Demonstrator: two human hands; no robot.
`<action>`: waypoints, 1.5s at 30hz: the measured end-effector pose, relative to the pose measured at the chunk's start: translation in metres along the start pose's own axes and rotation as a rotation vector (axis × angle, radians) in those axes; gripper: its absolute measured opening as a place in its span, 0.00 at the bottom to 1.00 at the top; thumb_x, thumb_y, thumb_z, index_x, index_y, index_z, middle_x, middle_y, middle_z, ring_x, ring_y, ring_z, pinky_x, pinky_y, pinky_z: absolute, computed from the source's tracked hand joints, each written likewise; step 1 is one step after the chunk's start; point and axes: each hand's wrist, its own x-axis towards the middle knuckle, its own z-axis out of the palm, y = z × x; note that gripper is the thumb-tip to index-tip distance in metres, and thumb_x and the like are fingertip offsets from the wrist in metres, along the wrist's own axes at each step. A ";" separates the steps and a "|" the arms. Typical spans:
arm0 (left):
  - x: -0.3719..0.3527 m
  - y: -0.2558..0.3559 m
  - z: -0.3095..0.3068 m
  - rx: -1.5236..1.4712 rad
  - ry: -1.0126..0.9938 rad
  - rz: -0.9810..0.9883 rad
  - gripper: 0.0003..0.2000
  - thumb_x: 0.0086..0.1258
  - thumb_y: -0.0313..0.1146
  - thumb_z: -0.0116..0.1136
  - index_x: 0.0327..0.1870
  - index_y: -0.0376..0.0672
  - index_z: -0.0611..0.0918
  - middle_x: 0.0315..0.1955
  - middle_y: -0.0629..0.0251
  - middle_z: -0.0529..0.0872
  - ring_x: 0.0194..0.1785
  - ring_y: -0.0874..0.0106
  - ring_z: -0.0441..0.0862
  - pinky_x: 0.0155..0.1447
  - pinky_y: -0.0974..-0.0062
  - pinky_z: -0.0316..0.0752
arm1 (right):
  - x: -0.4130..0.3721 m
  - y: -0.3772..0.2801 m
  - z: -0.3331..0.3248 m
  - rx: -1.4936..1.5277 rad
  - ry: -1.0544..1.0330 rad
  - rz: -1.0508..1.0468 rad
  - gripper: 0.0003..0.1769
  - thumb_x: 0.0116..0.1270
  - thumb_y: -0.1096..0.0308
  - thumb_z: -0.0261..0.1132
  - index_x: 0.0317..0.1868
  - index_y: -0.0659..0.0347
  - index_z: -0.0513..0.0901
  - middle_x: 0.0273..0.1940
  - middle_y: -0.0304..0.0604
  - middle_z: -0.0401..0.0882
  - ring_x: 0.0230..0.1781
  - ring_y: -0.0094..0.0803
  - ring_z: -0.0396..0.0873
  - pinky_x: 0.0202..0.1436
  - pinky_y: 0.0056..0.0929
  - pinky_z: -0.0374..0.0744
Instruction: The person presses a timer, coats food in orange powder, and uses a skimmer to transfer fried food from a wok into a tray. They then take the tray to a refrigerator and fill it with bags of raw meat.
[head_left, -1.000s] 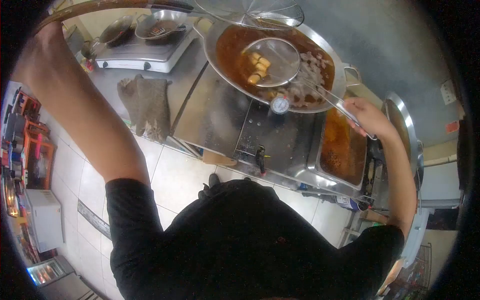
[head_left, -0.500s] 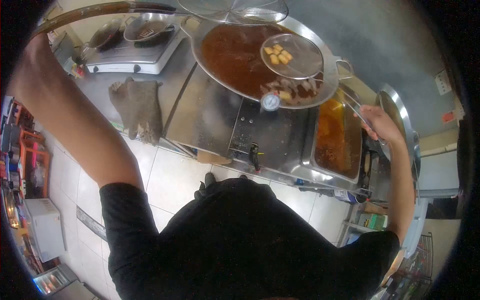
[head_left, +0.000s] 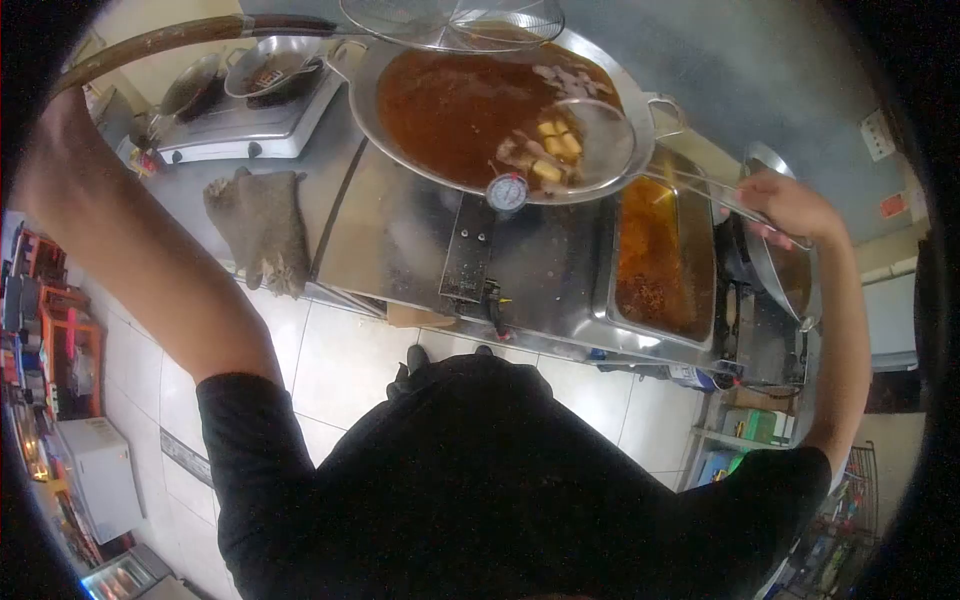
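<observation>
The yellow pieces [head_left: 562, 143] are at the left side of the small strainer [head_left: 608, 145], at the near right part of the big pan [head_left: 365, 95]. One frame ago, the small strainer was farther back over the brown oil [head_left: 440, 105]. Now it is nearer and more to the right. Some pale bits [head_left: 575, 80] now show near the far rim. My right hand [head_left: 790, 207] has its fingers closed around the strainer's handle. The dial [head_left: 507, 192] is at the near rim. A big wire scoop [head_left: 455, 22] is above the far side. Its wood handle [head_left: 165, 40] goes left to my left hand [head_left: 58, 125], but I can't tell its grip. A metal tray [head_left: 608, 285] is to the right.
</observation>
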 end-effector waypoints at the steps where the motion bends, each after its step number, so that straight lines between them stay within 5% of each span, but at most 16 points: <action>1: -0.003 -0.001 0.002 -0.004 0.006 0.000 0.23 0.77 0.66 0.49 0.28 0.61 0.66 0.19 0.85 0.56 0.19 0.85 0.55 0.29 0.83 0.54 | -0.003 -0.006 0.005 0.009 -0.051 0.009 0.15 0.81 0.62 0.53 0.48 0.65 0.82 0.18 0.32 0.70 0.08 0.18 0.62 0.10 0.21 0.62; 10: 0.006 -0.021 -0.003 0.049 0.004 -0.022 0.18 0.77 0.64 0.49 0.40 0.61 0.77 0.20 0.84 0.56 0.20 0.86 0.55 0.29 0.84 0.53 | 0.000 0.017 0.056 0.562 0.001 0.053 0.15 0.81 0.62 0.53 0.51 0.65 0.80 0.21 0.32 0.71 0.09 0.16 0.61 0.11 0.20 0.61; 12: 0.060 -0.075 -0.027 0.130 0.404 0.194 0.29 0.73 0.67 0.55 0.70 0.68 0.72 0.21 0.84 0.55 0.22 0.86 0.55 0.29 0.84 0.52 | 0.011 0.022 0.064 0.588 0.009 0.031 0.14 0.81 0.62 0.53 0.52 0.64 0.79 0.21 0.32 0.71 0.11 0.18 0.63 0.13 0.20 0.62; 13: 0.043 -0.072 -0.023 0.127 0.402 0.192 0.29 0.73 0.67 0.55 0.70 0.68 0.72 0.21 0.84 0.55 0.22 0.86 0.55 0.29 0.84 0.52 | 0.015 0.022 0.066 0.611 0.013 0.008 0.14 0.80 0.62 0.53 0.52 0.63 0.78 0.22 0.32 0.71 0.12 0.19 0.64 0.15 0.21 0.64; 15: -0.011 -0.072 -0.016 -0.152 -0.021 -0.086 0.04 0.65 0.27 0.35 0.30 0.43 0.66 0.23 0.65 0.65 0.24 0.73 0.64 0.36 0.69 0.69 | 0.020 0.018 0.067 0.625 0.085 0.016 0.14 0.80 0.62 0.53 0.52 0.63 0.78 0.21 0.32 0.71 0.12 0.19 0.64 0.15 0.21 0.64; 22: -0.085 -0.057 0.008 -0.050 -0.006 -0.140 0.10 0.77 0.35 0.54 0.37 0.45 0.67 0.21 0.71 0.67 0.22 0.79 0.64 0.30 0.77 0.66 | 0.033 0.002 0.047 0.457 0.250 -0.048 0.14 0.82 0.62 0.51 0.44 0.63 0.78 0.21 0.32 0.71 0.10 0.18 0.63 0.14 0.21 0.65; 26: -0.090 -0.060 0.008 -0.068 0.064 -0.168 0.13 0.79 0.42 0.56 0.41 0.44 0.68 0.21 0.73 0.67 0.22 0.81 0.63 0.28 0.80 0.64 | 0.050 -0.032 0.038 0.241 0.334 -0.110 0.15 0.82 0.62 0.51 0.49 0.65 0.80 0.21 0.35 0.73 0.10 0.19 0.65 0.14 0.22 0.66; 29: -0.093 -0.067 0.001 -0.011 0.085 -0.217 0.17 0.81 0.48 0.53 0.41 0.44 0.68 0.22 0.73 0.67 0.22 0.82 0.62 0.27 0.82 0.61 | 0.077 -0.046 0.041 -0.181 0.504 -0.180 0.17 0.81 0.63 0.52 0.55 0.66 0.80 0.23 0.45 0.79 0.18 0.33 0.79 0.23 0.33 0.77; 31: -0.094 -0.072 -0.005 -0.031 0.085 -0.223 0.19 0.81 0.52 0.51 0.41 0.43 0.68 0.21 0.74 0.65 0.21 0.81 0.61 0.26 0.81 0.59 | 0.090 -0.050 0.048 -0.649 0.726 -0.474 0.18 0.80 0.63 0.52 0.60 0.64 0.78 0.30 0.56 0.83 0.35 0.52 0.86 0.41 0.48 0.82; 34: -0.095 -0.074 -0.012 -0.015 0.121 -0.243 0.20 0.82 0.55 0.49 0.39 0.46 0.67 0.20 0.75 0.63 0.22 0.82 0.61 0.26 0.80 0.59 | 0.073 -0.071 0.060 -0.709 0.718 -0.306 0.18 0.80 0.63 0.52 0.63 0.62 0.77 0.36 0.62 0.84 0.47 0.61 0.82 0.53 0.58 0.78; 45: -0.084 -0.079 -0.030 -0.048 0.132 -0.256 0.23 0.80 0.59 0.48 0.33 0.49 0.65 0.20 0.77 0.62 0.21 0.81 0.59 0.27 0.80 0.60 | 0.055 -0.049 0.038 -0.821 0.855 -0.237 0.20 0.73 0.73 0.53 0.65 0.63 0.71 0.41 0.64 0.84 0.45 0.60 0.85 0.48 0.54 0.83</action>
